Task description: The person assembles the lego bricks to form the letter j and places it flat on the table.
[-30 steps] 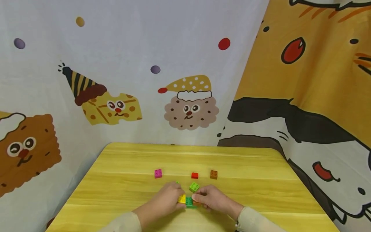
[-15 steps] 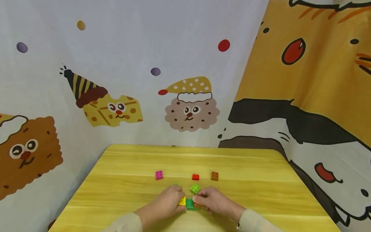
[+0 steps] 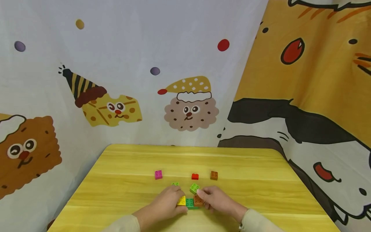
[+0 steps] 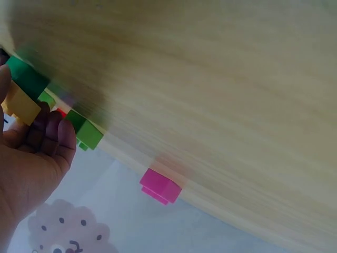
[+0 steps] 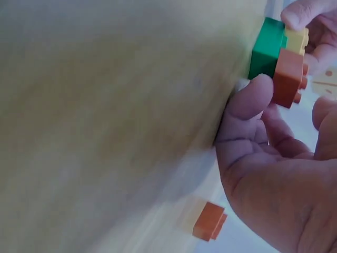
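Note:
A long green brick (image 3: 189,203) lies at the near middle of the table, bearing a yellow brick (image 3: 181,200) on its left end and an orange-brown brick (image 3: 198,200) on its right end. My left hand (image 3: 168,201) grips the yellow brick between thumb and fingers. In the left wrist view, curled fingertips sit beside the yellow brick (image 4: 23,103). My right hand (image 3: 215,199) is at the other end, its fingers loosely bent. The right wrist view has the thumb apart from the orange-brown brick (image 5: 288,79), with a fingertip right by the green brick (image 5: 267,50).
A lime brick (image 3: 194,188) lies just beyond the joined bricks, and another light green brick (image 3: 175,184) peeks out behind the left hand. Farther back on the wooden table (image 3: 130,161) are a pink brick (image 3: 158,174), a red brick (image 3: 195,176) and a brown brick (image 3: 214,175).
My right thumb has come off the orange-brown brick, whose studs now show. The left hand has stayed on the yellow brick.

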A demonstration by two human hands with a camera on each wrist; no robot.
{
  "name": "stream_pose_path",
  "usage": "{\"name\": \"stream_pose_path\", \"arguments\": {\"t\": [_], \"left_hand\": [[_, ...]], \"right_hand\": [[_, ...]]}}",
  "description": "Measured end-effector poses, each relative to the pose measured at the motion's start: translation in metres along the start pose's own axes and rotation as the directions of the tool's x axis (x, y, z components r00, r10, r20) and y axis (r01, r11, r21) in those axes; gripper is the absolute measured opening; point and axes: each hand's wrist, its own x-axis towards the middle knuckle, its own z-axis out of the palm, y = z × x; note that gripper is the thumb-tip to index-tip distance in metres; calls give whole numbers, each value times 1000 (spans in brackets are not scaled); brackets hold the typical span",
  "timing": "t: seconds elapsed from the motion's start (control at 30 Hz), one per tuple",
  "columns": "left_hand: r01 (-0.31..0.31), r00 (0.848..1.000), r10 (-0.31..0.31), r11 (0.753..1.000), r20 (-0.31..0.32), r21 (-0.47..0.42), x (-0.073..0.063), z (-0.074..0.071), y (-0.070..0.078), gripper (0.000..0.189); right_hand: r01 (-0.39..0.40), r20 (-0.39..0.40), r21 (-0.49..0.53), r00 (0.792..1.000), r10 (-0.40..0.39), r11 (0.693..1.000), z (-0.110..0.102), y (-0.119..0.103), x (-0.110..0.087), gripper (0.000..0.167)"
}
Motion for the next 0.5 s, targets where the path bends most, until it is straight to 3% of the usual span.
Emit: {"name": "stream_pose_path", "arguments": {"t": [0.1,0.17,0.27,0.37,0.5], "left_hand": [[17,1000,-17,1000,18,-20,-1,-1,0,58],[23,1000,-23,999,19,-28,-2,-2,0,58],[33,999,-33,999,17,-34,-3,-2,-1,57],[41,999,-41,999,17,-35,-3,-2,0,57],[39,999,-39,999,13,-28,-2,-2,1,57]], "right_hand": [[11,-66,-37,998,-13,999,-7,1,3,48],[34,-124,-118,991,-49,992,-12,1,7,44],[82,-194,-300,970,-146,950,-19,-1,16,37],[96,-205,-403,960,-192,910,-22,-5,27,37],[84,-166,-437,971,-172,896,-20,-12,37,46]]}}
